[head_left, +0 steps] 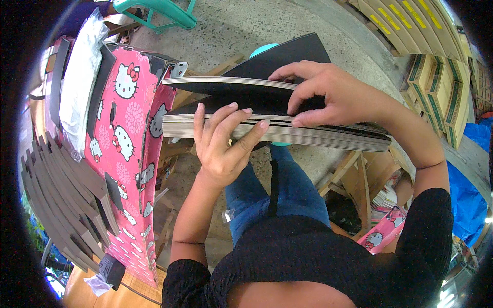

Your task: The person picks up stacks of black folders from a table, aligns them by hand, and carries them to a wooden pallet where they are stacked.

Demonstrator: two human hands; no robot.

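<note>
I hold a thick stack of flat cardboard sheets (318,137) with black faces and grey edges over my lap. My left hand (223,138) grips the stack's near edge from below, fingers curled over its side. My right hand (334,95) rests on top, fingertips tucked into a gap where several upper sheets (231,83) are lifted away from the rest. My knees in blue jeans (287,190) show underneath.
A pink box with a cartoon cat print (128,143) stands at my left, next to fanned grey cardboard strips (61,200) and a white plastic bag (79,77). Wooden frames (359,174) sit at my right. Stacked cartons (436,87) line the far right. A teal stool (159,10) is beyond.
</note>
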